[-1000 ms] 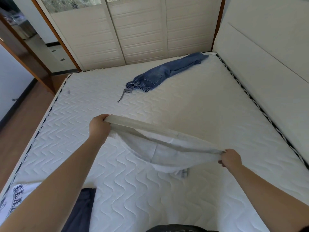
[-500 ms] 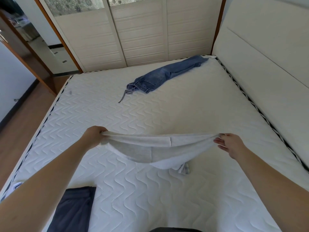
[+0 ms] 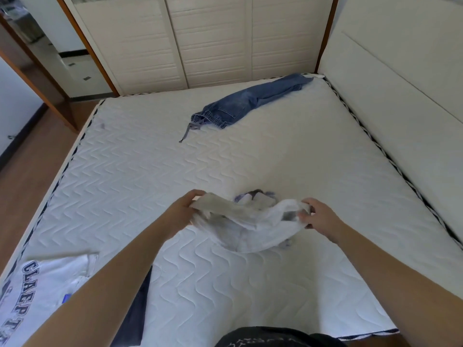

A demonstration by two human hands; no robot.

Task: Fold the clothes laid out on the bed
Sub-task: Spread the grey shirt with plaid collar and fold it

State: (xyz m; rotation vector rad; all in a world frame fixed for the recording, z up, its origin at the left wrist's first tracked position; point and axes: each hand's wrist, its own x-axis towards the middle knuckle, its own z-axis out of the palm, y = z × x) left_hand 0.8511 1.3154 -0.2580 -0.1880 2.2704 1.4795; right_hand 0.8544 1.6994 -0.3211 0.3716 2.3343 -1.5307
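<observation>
Both of my hands are on one bunched pale grey and white cloth garment (image 3: 246, 219), which sits low over the middle of the white quilted mattress (image 3: 140, 176), nearer my edge of the bed. My left hand (image 3: 184, 211) has its fingers curled round the garment's left end. My right hand (image 3: 319, 217) pinches the right end, thumb on top of the fabric. The cloth sags between them in loose folds, and its lower part looks to touch the mattress; motion blur hides its exact shape. A small striped bit shows just behind the bundle.

Well beyond it, toward the far right corner, a pair of blue denim trousers with a drawstring waist (image 3: 246, 102) lies stretched out flat. At my near left, a white T-shirt with dark block lettering (image 3: 37, 291) lies at the mattress edge, and a dark navy garment (image 3: 136, 311) lies just beside it, partly under my left forearm. A padded white headboard (image 3: 400, 101) runs along the right, and pale panelled wardrobe doors (image 3: 210, 38) stand past the far edge.
</observation>
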